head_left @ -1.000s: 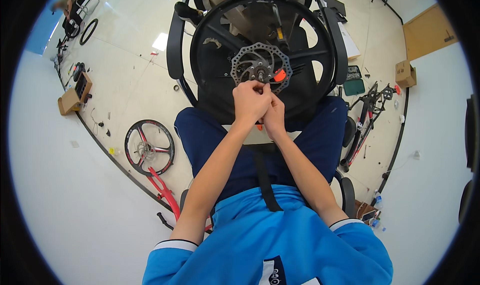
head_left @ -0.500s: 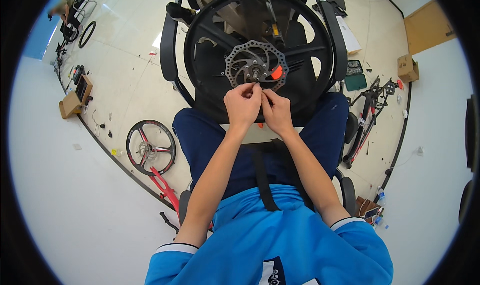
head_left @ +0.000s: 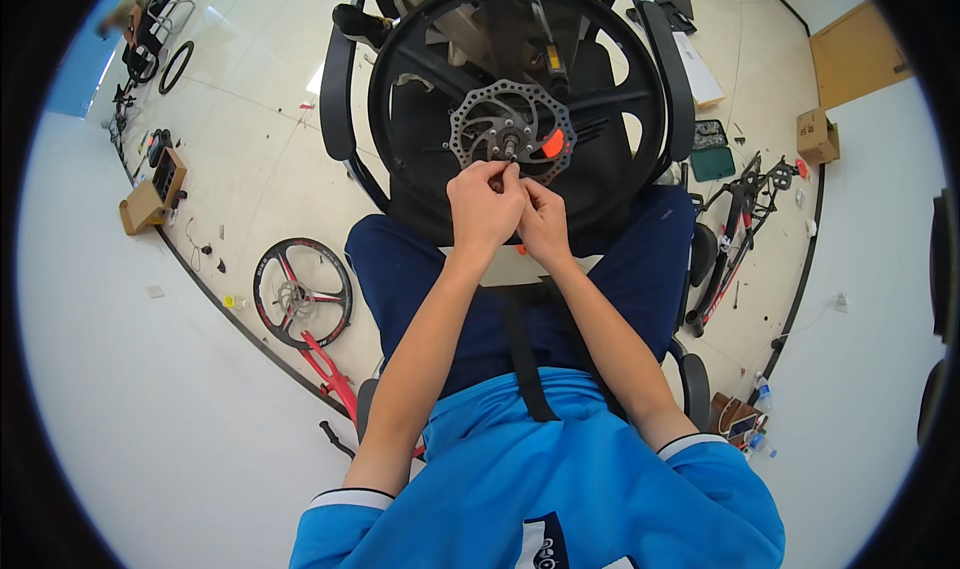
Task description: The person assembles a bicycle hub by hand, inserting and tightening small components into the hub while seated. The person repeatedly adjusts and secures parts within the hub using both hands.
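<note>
A black bicycle wheel (head_left: pixel 648 119) lies flat on a black office chair in front of me, its near rim by my knees. On its hub sits a silver brake disc (head_left: pixel 470 119) with a wavy, perforated edge. The threaded axle (head_left: pixel 511 141) stands up from the disc's middle. My left hand (head_left: pixel 485 204) is closed in a pinch just below the axle, over the disc's near edge. Against it, on the right, my right hand (head_left: pixel 543 224) has its fingers bent and closed. Whatever the fingertips hold is too small or hidden to make out.
A screwdriver (head_left: pixel 553 54) with a yellow-black handle lies across the wheel, and an orange piece (head_left: pixel 553 143) shows through the disc. Chair armrests (head_left: pixel 338 99) flank the wheel. A red-spoked wheel (head_left: pixel 303 294) lies left on the floor; a bicycle frame (head_left: pixel 735 229) lies right. Another person (head_left: pixel 128 14) is far left.
My right hand has shifted slightly left, closer against my left hand, and its fingers have drawn in. The left hand stays by the axle. The wheel and disc have not visibly moved.
</note>
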`<state>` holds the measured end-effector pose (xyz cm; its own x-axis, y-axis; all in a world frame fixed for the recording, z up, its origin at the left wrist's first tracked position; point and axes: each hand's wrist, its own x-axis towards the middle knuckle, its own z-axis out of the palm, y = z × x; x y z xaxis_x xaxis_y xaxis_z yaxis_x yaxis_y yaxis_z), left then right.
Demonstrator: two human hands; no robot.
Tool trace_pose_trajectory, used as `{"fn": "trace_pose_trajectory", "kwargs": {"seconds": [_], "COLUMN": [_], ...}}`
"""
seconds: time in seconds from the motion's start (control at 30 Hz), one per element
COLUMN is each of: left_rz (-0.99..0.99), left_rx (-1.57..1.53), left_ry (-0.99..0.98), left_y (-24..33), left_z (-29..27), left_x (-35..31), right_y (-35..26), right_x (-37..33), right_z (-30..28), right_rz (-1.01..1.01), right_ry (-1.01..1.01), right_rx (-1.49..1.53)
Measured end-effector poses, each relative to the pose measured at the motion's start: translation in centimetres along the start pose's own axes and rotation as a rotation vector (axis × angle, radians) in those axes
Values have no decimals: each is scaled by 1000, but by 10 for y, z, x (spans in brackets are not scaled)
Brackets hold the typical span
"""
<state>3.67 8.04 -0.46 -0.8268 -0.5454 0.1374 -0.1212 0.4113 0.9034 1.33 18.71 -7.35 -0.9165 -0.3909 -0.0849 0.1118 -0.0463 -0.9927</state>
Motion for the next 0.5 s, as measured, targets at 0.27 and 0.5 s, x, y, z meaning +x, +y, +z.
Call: {"fn": "trace_pose_trajectory", "kwargs": {"seconds": [0.27,0.5], "left_rz": [-313,-441], "left_rx": [-241,-540], "left_ry": [-58,-38], "left_y": [5,-3], "left_z": [2,12], "left_x": [0,-5], "right_y": [-53,-109], "right_x": [0,22], "right_z": [-18,-37], "right_rz": [-128,-48], "right_ry": [-50,-288], "right_rx": [-401,-776]}}
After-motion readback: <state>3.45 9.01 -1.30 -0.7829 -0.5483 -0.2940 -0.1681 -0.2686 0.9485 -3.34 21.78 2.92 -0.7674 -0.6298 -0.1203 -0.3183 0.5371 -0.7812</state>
